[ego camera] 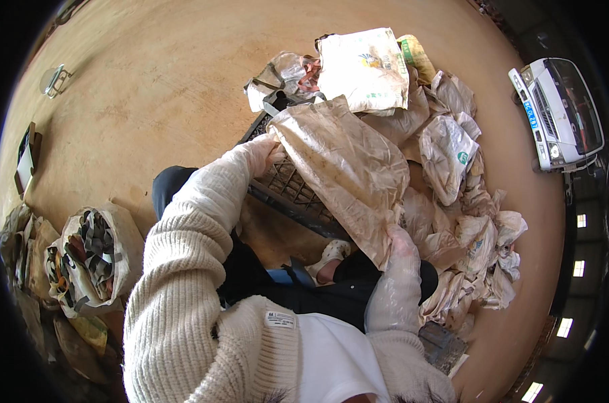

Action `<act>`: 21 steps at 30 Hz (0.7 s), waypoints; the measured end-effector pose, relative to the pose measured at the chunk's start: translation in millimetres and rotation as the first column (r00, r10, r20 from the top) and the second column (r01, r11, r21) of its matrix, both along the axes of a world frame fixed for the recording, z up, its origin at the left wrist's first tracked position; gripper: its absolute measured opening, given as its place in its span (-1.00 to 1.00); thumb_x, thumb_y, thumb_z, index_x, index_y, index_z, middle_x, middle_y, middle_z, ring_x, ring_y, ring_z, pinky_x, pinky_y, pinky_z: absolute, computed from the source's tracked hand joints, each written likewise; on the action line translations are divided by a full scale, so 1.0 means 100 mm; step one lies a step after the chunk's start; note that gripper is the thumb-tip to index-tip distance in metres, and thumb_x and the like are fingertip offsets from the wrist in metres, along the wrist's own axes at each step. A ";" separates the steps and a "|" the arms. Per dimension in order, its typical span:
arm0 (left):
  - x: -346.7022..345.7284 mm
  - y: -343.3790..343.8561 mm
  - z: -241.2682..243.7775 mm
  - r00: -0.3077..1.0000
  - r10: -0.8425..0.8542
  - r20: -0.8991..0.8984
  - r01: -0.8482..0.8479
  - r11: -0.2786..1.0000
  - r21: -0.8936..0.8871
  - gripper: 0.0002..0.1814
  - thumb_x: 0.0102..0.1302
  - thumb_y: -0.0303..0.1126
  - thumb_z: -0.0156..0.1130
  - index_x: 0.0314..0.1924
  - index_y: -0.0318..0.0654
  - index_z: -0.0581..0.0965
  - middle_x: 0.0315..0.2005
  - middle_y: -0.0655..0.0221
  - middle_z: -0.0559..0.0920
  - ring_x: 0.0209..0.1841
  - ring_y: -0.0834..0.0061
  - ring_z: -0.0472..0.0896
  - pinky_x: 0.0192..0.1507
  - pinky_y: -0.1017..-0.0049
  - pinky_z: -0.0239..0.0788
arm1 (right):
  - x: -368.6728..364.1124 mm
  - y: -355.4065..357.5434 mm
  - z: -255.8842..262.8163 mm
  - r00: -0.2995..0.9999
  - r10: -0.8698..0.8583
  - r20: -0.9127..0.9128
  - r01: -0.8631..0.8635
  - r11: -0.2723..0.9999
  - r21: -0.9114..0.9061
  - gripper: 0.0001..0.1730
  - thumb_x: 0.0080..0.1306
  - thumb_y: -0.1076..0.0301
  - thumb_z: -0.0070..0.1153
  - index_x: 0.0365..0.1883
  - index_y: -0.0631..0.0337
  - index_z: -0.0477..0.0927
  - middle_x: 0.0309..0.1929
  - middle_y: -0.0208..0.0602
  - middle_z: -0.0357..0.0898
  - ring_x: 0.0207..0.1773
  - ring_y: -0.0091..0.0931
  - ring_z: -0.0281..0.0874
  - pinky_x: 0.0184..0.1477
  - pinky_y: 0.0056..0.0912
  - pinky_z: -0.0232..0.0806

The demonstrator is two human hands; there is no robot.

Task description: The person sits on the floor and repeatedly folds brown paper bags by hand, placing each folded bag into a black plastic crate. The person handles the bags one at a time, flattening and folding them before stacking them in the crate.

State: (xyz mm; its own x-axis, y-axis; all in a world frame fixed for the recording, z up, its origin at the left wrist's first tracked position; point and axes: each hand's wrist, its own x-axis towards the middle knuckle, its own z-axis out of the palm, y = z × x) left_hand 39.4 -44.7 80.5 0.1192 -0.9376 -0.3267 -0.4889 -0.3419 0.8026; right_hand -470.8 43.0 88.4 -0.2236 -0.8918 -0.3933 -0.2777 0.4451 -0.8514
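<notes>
My left hand, in a clear plastic glove, grips one end of a dirty beige woven plastic sack. The opposite end, near my knee, is held by my right hand, gloved the same way. Stretched between both hands, the sack lies slantwise above a black plastic crate with a lattice surface. Past the crate, a white printed woven sack rests on other crumpled bags. Part of the crate is hidden beneath the beige sack.
A heap of crumpled woven sacks spreads along my right. At left stands an upright sack full of dark strips, beside more bags. Farther off are a small stool and a parked white truck.
</notes>
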 end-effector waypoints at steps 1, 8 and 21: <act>0.01 -0.01 0.00 1.000 -0.003 -0.001 0.003 1.000 0.001 -0.65 0.49 -0.22 0.44 0.21 -0.08 0.71 0.00 0.41 0.80 0.06 0.47 0.68 0.14 0.39 0.53 | 0.01 -0.03 0.00 0.998 0.026 -0.053 -0.026 1.000 -0.002 -0.61 0.62 0.26 0.11 0.25 0.26 0.76 0.24 -0.10 0.78 0.30 -0.31 0.72 0.40 -0.27 0.50; -0.07 -0.05 -0.01 1.000 -0.019 -0.001 0.019 1.000 0.014 -0.60 0.51 -0.21 0.41 0.28 -0.08 0.67 0.06 0.41 0.78 0.11 0.47 0.67 0.16 0.41 0.51 | 0.01 -0.10 -0.01 0.945 0.164 -0.282 -0.161 0.986 0.033 -0.62 0.62 0.29 0.09 0.23 0.26 0.76 0.24 -0.07 0.77 0.31 -0.29 0.72 0.40 -0.26 0.50; -0.09 -0.20 -0.15 0.996 -0.087 0.030 0.084 0.992 0.091 -0.52 0.56 -0.20 0.37 0.41 -0.06 0.59 0.18 0.43 0.74 0.20 0.47 0.64 0.21 0.45 0.48 | -0.30 0.17 -0.03 0.702 0.455 -0.548 -0.434 0.883 0.176 -0.64 0.61 0.33 0.04 0.19 0.25 0.78 0.24 -0.02 0.77 0.32 -0.25 0.71 0.39 -0.23 0.50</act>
